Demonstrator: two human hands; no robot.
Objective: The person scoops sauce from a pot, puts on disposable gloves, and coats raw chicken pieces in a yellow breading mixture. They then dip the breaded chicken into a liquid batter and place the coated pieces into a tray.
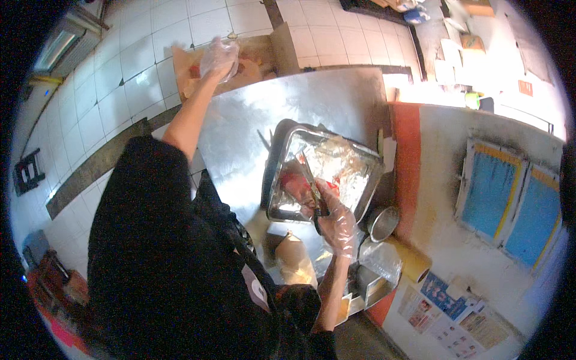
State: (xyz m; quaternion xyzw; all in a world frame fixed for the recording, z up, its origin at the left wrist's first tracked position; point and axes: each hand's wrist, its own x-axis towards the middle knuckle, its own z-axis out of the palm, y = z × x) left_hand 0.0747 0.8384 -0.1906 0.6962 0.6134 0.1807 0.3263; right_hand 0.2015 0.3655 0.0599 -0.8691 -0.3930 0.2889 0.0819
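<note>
My left hand [219,58], in a clear plastic glove, is over an open cardboard box [265,49] at the upper left; its fingers are blurred, and whether it holds anything cannot be told. Reddish scraps lie in the box. My right hand [338,227], also gloved, grips what looks like a pair of metal scissors [310,175], blades pointing over a metal tray [271,198]. Beside the blades, a reddish, meat-like piece [294,183] lies in the tray, partly hidden by my right hand. The tray's shiny lining bears brownish residue.
The tray rests on a steel table [243,108]. A round metal container [384,223] stands right of my right hand, near a yellowish roll [411,261]. A brown paper-like bundle [294,258] lies nearer me. Posted sheets hang on the wall at the lower right.
</note>
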